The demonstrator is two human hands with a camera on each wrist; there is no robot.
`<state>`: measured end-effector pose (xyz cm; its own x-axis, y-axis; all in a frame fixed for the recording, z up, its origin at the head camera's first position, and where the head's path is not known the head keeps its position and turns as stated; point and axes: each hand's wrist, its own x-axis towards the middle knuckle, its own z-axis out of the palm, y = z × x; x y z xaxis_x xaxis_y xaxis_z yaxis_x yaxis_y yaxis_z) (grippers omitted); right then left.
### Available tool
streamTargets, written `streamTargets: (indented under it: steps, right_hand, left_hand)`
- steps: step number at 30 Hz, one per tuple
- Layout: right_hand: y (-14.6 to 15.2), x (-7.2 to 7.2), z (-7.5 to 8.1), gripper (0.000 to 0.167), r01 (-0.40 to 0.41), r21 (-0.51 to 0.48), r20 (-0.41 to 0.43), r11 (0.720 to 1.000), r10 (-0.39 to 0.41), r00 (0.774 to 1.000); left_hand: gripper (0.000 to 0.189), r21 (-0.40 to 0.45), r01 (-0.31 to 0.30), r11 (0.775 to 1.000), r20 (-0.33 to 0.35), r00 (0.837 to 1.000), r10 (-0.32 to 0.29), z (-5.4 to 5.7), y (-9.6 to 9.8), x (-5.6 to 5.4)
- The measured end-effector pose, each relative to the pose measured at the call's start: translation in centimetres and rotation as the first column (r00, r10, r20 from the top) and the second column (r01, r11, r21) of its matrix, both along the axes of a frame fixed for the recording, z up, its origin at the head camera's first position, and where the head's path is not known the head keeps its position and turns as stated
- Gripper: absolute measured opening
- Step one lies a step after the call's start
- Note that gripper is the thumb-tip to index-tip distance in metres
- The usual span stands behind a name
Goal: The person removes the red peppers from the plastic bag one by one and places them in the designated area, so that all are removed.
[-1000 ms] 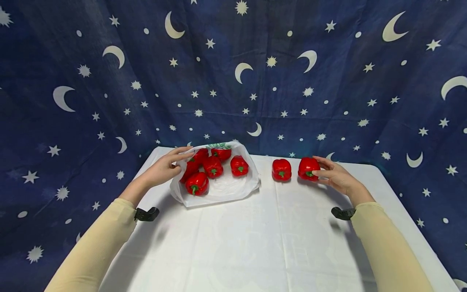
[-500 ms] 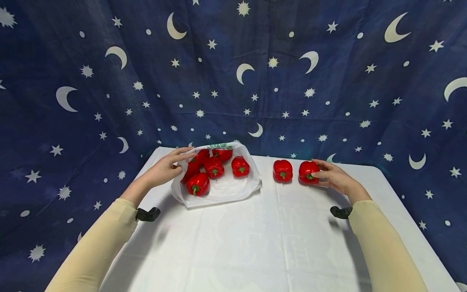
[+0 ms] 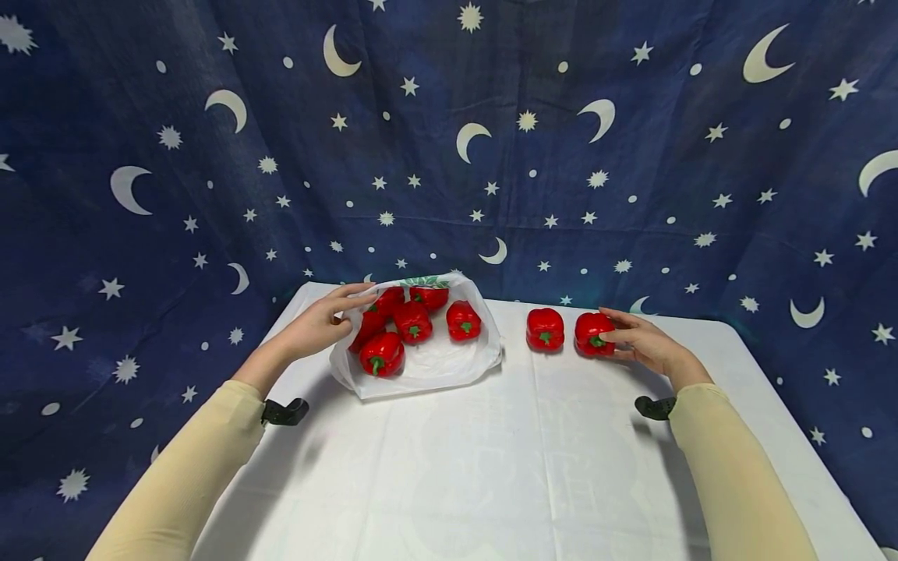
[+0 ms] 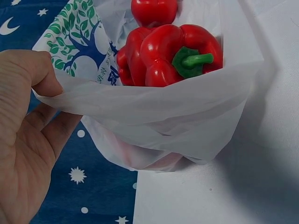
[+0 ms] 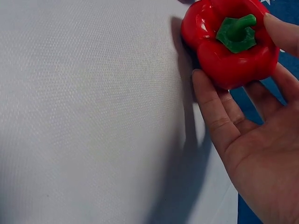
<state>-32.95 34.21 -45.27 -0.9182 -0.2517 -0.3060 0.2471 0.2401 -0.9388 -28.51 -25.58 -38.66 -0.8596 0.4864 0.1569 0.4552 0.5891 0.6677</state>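
A white plastic bag point(image 3: 438, 362) with a green leaf print lies on its side at the table's left, its mouth toward me. Inside are several red bell peppers point(image 3: 412, 322). My left hand point(image 3: 313, 323) pinches the bag's rim point(image 4: 74, 95) between thumb and fingers at its left edge. At the right, my right hand point(image 3: 647, 340) holds a red bell pepper point(image 5: 238, 44) with a green stem, thumb on one side and fingertips below and behind. It is at the table's surface; its underside is hidden. Just left of it stands another red bell pepper point(image 3: 545, 330).
The table has a white cover point(image 3: 463, 475). A dark blue curtain point(image 3: 449, 156) with moons and stars hangs close behind the table's back edge and along the sides. Black bands point(image 3: 284, 411) sit on both wrists.
My right hand has come down and slightly left with its pepper, now nearer the neighbouring pepper. The left hand stays at the bag's rim. The head view has shifted a little.
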Motion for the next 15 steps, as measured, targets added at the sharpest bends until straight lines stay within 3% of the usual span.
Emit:
streamTargets:
  steps: [15]
  right_hand:
    - [-0.06, -0.32, -0.68, 0.080, 0.055, 0.002, 0.021, 0.998, -0.055, 0.998]
  left_hand:
    - [0.060, -0.013, -0.003, 1.000, 0.003, 1.000, 0.003, -0.24, 0.05, -0.19]
